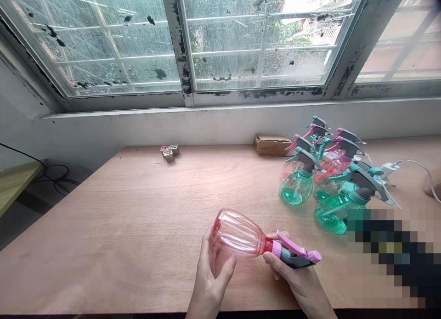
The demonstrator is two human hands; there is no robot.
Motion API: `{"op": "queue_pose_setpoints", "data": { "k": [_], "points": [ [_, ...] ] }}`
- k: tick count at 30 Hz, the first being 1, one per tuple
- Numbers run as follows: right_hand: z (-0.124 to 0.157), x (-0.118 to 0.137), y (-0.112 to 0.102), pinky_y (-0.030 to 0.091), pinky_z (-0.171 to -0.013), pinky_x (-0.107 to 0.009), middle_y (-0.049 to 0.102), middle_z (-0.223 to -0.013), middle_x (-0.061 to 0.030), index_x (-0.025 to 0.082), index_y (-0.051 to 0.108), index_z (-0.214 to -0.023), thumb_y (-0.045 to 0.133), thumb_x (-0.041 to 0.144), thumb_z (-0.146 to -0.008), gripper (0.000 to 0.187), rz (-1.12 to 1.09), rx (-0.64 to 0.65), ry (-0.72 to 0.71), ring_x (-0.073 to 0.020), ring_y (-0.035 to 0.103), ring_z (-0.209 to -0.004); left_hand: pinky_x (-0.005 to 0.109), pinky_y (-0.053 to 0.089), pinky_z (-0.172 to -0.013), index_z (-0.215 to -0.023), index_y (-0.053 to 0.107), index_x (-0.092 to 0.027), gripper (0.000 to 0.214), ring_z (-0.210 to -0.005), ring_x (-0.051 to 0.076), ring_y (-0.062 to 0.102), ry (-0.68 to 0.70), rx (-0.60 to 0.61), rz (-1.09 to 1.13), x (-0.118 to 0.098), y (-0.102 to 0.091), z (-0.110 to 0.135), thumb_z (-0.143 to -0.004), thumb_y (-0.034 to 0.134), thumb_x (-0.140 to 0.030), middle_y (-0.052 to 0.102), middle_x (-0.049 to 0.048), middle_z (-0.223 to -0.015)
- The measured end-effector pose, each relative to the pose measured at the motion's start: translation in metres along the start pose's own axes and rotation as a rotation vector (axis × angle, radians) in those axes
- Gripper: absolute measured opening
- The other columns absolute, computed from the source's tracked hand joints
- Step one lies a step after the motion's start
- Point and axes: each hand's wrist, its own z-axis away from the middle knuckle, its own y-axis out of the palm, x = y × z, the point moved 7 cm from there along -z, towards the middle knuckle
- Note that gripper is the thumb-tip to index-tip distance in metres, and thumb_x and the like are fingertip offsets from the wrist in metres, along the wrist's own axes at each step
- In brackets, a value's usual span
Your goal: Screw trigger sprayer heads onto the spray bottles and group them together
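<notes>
I hold a pink spray bottle [241, 236] on its side just above the wooden table [131, 218]. My left hand [212, 273] is wrapped around the clear pink body from below. My right hand [292, 275] grips the pink and grey trigger head [298, 254] at the neck. The bottle's base points away to the upper left.
A cluster of several green and pink spray bottles [324, 176] stands at the right. A small cardboard box [272, 144] and three tiny cubes [169, 152] sit by the wall. A white cable [413, 165] runs at far right. A blurred patch covers the lower right.
</notes>
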Motion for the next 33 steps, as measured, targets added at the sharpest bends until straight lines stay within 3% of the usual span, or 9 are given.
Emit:
{"op": "queue_pose_setpoints", "data": {
  "k": [8, 15, 23, 29, 33],
  "points": [
    [0.003, 0.005, 0.003, 0.041, -0.059, -0.03, 0.065, -0.076, 0.0045, 0.026, 0.079, -0.097, 0.091, 0.041, -0.079, 0.026, 0.055, 0.008, -0.033, -0.0162, 0.05, -0.059, 0.055, 0.031, -0.128, -0.156, 0.046, -0.031, 0.07, -0.155, 0.038, 0.044, 0.052, -0.037, -0.013, -0.005, 0.004, -0.003, -0.094, 0.075, -0.047, 0.052, 0.01, -0.166],
    [0.002, 0.001, 0.002, 0.042, -0.058, -0.03, 0.067, -0.081, 0.0035, 0.027, 0.08, -0.099, 0.09, 0.04, -0.081, 0.024, 0.078, 0.024, -0.043, -0.0154, 0.051, -0.06, 0.051, 0.039, -0.124, -0.149, 0.054, -0.027, 0.064, -0.15, 0.038, 0.051, -0.026, -0.045, 0.037, -0.007, 0.002, -0.003, -0.093, 0.078, -0.047, 0.063, 0.0116, -0.155],
    [0.0, 0.003, 0.003, 0.044, -0.061, -0.032, 0.056, -0.06, 0.0071, 0.027, 0.077, -0.099, 0.088, 0.047, -0.082, 0.028, 0.084, 0.046, -0.033, -0.0171, 0.051, -0.055, 0.047, 0.046, -0.12, -0.143, 0.062, -0.025, 0.062, -0.144, 0.036, 0.059, -0.085, -0.119, 0.095, -0.003, -0.002, -0.004, -0.089, 0.083, -0.047, 0.069, 0.0119, -0.148],
    [0.0, -0.003, -0.008, 0.052, -0.06, -0.036, 0.07, -0.07, 0.0007, 0.026, 0.079, -0.111, 0.091, 0.051, -0.076, 0.045, 0.055, -0.097, -0.033, -0.0233, 0.064, -0.061, 0.045, 0.036, -0.128, -0.149, 0.061, -0.032, 0.059, -0.155, 0.033, 0.046, -0.099, -0.019, 0.076, 0.003, -0.001, -0.006, -0.094, 0.079, -0.041, 0.061, 0.0072, -0.159],
    [-0.001, -0.006, -0.013, 0.05, -0.053, -0.033, 0.078, -0.087, -0.0035, 0.026, 0.079, -0.111, 0.093, 0.048, -0.076, 0.043, -0.012, -0.166, -0.046, -0.0189, 0.062, -0.056, 0.047, 0.036, -0.129, -0.15, 0.061, -0.035, 0.061, -0.153, 0.034, 0.048, -0.016, 0.027, 0.061, 0.004, 0.0, -0.009, -0.092, 0.082, -0.035, 0.058, 0.0059, -0.162]
  ]
}}
